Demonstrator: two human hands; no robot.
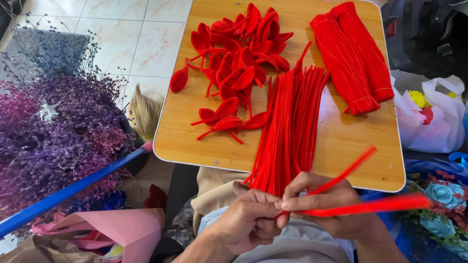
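Fingers pinch our red stem (360,206) where both hands — left (246,219), right (319,202) — meet, clamped tight so it bends, above the table (341,146).

pipe cleaner (360,206): red, fuzzy, thin wire stem
state: bent into a narrow V, ends pinched together
pose: both arms stretch rightward, upper one angled up
place: below the near table edge, over the lap

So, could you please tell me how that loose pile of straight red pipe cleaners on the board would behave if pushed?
The loose pile of pipe cleaners would likely fan apart, being unbound. They look light and bendable, since nearby petal shapes are bent from the same material.
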